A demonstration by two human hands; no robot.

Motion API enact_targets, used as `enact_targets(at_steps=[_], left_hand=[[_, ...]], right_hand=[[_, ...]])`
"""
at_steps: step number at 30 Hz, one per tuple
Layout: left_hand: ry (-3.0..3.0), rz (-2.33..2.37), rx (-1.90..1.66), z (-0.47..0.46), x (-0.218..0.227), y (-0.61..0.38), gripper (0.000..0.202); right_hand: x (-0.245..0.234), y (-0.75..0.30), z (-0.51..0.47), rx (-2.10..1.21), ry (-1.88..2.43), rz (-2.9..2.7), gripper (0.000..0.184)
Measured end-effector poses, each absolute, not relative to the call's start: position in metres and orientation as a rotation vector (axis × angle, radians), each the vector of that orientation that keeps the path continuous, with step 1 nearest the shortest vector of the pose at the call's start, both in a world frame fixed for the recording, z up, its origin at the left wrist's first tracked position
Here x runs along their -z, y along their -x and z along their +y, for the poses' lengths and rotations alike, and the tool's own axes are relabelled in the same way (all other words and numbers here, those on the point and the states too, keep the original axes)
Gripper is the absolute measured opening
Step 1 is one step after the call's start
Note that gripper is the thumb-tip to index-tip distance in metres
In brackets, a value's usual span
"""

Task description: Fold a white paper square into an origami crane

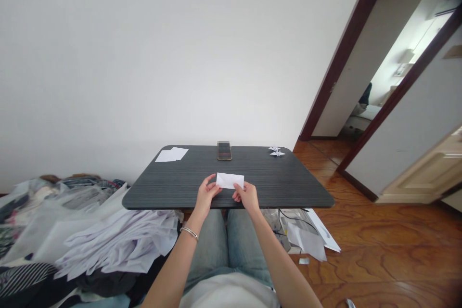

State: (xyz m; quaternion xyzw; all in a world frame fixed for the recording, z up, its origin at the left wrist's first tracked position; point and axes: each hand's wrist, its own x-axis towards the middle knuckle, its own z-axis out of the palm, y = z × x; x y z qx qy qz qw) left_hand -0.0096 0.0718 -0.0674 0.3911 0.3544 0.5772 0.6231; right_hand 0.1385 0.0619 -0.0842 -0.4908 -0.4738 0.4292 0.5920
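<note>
A small white folded rectangle of paper point(228, 180) is held up just above the near half of a dark table point(173, 184). At its left end my left hand point(206, 195) grips the lower corner, thumb in front and index finger raised beside the edge. My right hand point(248, 196) pinches the lower right part between thumb and curled fingers, the thumb lying over the front face. Faint crease lines cross the paper. What the fingers do behind it is hidden.
White paper sheets point(166, 156) lie at the table's back left. A phone point(224, 151) leans upright at the back middle, and two folded paper cranes point(277, 153) sit back right. Piled clothes point(119, 240) are left of the table; papers point(306, 240) and cables lie below right.
</note>
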Motion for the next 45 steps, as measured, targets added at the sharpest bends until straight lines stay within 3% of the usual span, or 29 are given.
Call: enact_targets(at_steps=[8, 12, 45], left_hand=[[-0.837, 0.854, -1.389, 0.072, 0.073, -0.013, 0.035], [-0.832, 0.906, -1.437, 0.072, 0.077, -0.028, 0.035], [-0.829, 0.626, -1.485, 0.072, 0.079, -0.024, 0.065]], right_hand=[[0.08, -0.128, 0.059, -1.068, 1.048, -1.083, 0.043], [0.078, -0.124, 0.057, -1.062, 1.018, -1.042, 0.045], [0.081, -0.123, 0.054, -0.9, 1.058, -0.924, 0.044]])
